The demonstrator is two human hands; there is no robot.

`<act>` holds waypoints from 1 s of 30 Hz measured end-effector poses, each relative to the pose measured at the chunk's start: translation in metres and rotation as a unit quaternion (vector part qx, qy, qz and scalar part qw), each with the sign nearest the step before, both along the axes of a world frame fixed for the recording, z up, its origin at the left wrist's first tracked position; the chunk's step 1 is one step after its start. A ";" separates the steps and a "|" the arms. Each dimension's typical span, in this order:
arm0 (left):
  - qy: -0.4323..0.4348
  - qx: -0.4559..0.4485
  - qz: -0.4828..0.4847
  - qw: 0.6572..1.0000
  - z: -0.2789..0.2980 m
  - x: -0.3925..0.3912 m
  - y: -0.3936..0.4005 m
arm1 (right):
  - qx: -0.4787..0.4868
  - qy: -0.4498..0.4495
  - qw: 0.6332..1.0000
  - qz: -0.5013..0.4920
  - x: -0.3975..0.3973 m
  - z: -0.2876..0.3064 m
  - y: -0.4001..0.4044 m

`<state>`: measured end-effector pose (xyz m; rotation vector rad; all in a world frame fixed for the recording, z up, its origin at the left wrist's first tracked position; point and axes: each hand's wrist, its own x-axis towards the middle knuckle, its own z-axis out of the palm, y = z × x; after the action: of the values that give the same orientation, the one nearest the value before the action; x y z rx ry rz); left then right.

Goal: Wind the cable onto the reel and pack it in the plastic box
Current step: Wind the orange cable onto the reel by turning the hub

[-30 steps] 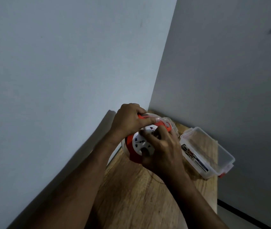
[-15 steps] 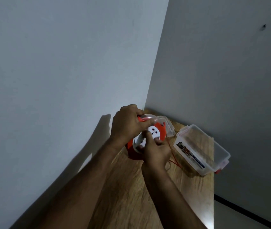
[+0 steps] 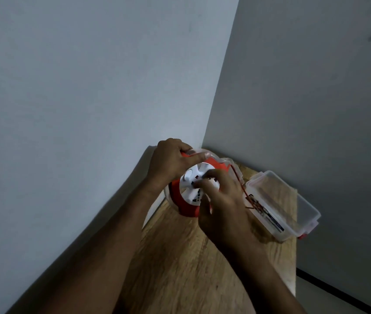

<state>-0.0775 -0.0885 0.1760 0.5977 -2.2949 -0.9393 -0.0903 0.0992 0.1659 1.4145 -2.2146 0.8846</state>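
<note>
An orange and white cable reel [image 3: 185, 205] with sockets on its white hub is held above the wooden table [image 3: 180, 257]. My left hand [image 3: 171, 163] grips the reel's top handle. On the hub, the fingers of my right hand [image 3: 220, 200] pinch the white face. A thin red cable [image 3: 240, 181] runs from the reel's right side down toward the clear plastic box [image 3: 293, 207], which lies open on the table to the right.
The table sits in a corner between two grey walls. A clear lid [image 3: 233, 165] lies behind the reel, mostly hidden. The table's right edge drops to the floor near a dark baseboard [image 3: 329, 284].
My right hand has shifted on the reel's hub, turning it, and the red cable beside the box now runs tighter. The left hand has kept its hold on the handle.
</note>
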 end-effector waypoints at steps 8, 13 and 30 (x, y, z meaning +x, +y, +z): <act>-0.040 0.068 -0.073 0.994 0.006 0.005 -0.002 | 0.265 0.163 0.949 0.057 -0.023 0.010 0.000; -0.049 0.071 -0.086 0.993 0.008 0.003 -0.001 | 0.226 0.170 0.957 0.068 -0.027 0.016 -0.006; -0.019 0.032 -0.029 0.999 0.008 -0.003 0.010 | -0.100 -0.239 0.957 -0.133 -0.003 -0.013 -0.022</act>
<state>-0.0807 -0.0784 0.1841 0.5825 -2.3347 -1.0422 -0.0932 0.0773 0.1531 0.8442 -2.4837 1.4196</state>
